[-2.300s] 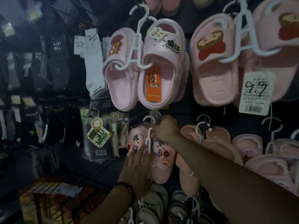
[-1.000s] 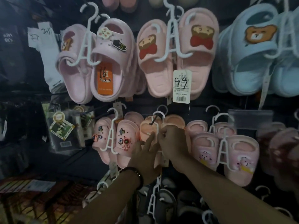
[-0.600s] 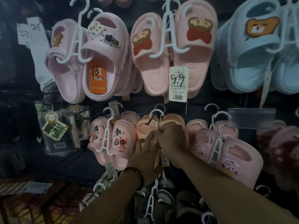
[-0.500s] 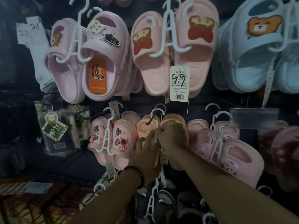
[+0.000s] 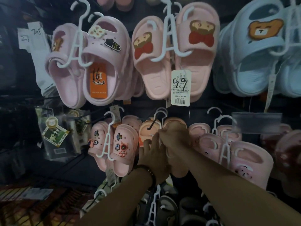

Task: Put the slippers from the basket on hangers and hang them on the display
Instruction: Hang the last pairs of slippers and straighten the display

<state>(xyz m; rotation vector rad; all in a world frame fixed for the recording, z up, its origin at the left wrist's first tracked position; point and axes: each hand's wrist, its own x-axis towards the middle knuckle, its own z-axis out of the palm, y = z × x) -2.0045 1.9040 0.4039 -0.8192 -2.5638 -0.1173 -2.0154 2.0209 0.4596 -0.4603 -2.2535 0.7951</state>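
Having moved from the charm-studded pair (image 5: pixel 123 144), our right hand (image 5: pixel 175 137) pinches the hanger (image 5: pixel 159 115) of the peach slippers (image 5: pixel 146 132) at the display peg (image 5: pixel 151 125), left hand (image 5: pixel 153 154) flat against them: hanging seems nearly complete.

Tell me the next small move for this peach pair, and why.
Probably slide the white hanger fully onto the black peg. Your right hand grips it by the peg, your left hand rests on the peach slippers, and whether its hook is seated is unclear.
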